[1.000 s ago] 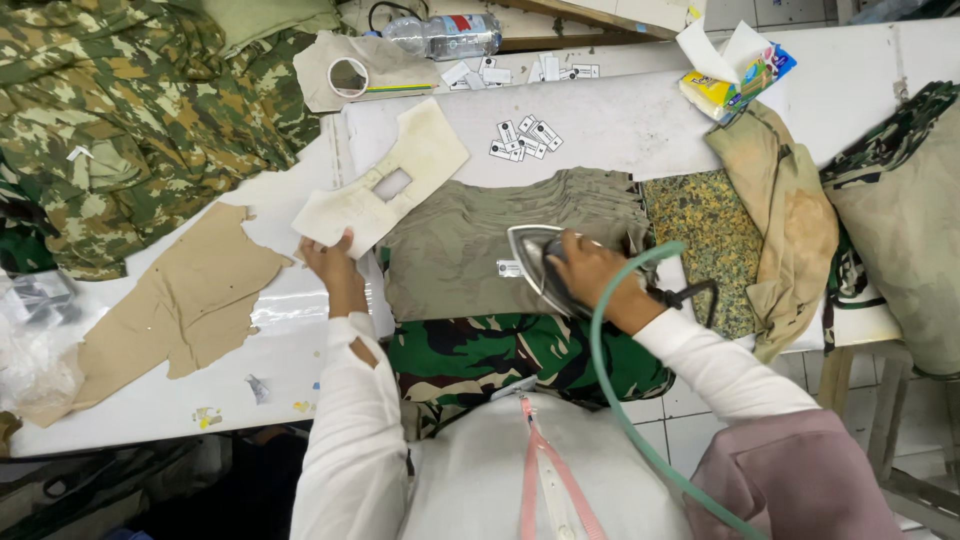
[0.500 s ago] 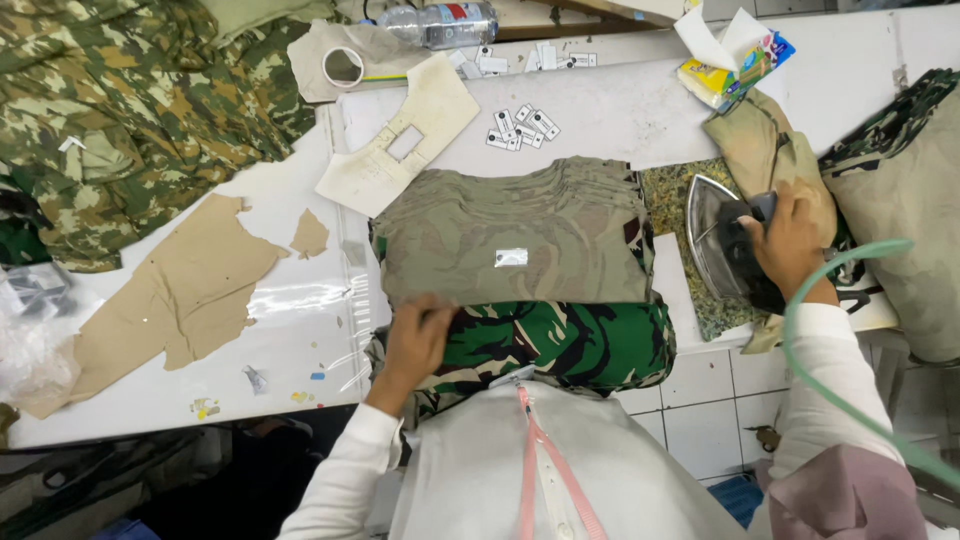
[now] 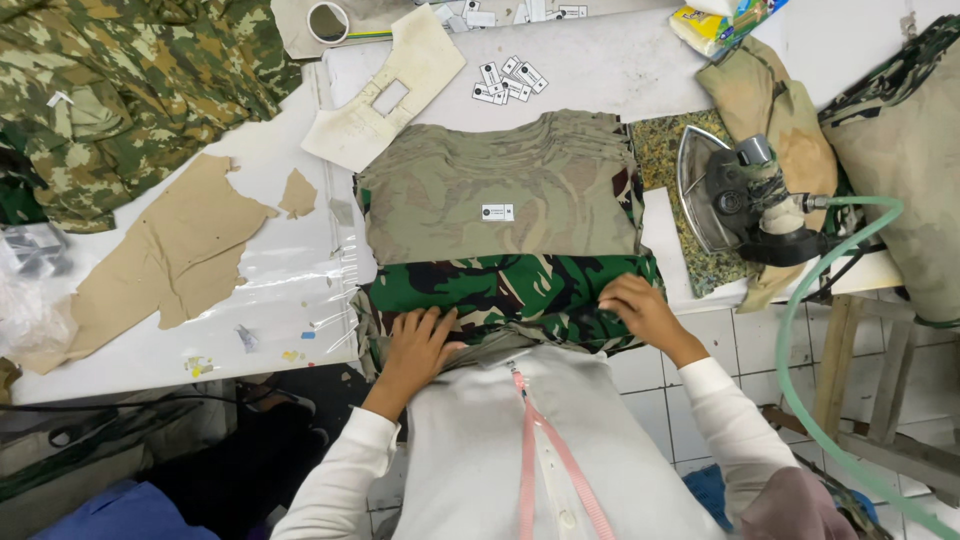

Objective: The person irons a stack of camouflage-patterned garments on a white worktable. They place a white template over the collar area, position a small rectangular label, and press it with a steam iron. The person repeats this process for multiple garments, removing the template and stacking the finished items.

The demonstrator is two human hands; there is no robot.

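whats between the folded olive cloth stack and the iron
In the head view, a speckled pad lies between the olive stack and the iron, which rests on it.

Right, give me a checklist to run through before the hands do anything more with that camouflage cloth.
1. Both hands on the cloth: ok. Left hand and right hand lie flat on the camouflage cloth at the table's near edge.
2. Iron out of the way: ok. The iron stands on its mat to the right, apart from both hands.
3. Iron hot or cold: cannot tell.
4. Hose clear: ok. The green hose hangs off the table's right side.
5. Olive stack tidy: ok. The olive stack lies folded behind the cloth.
6. Cloth smooth: not ok. Creases show by the right hand.
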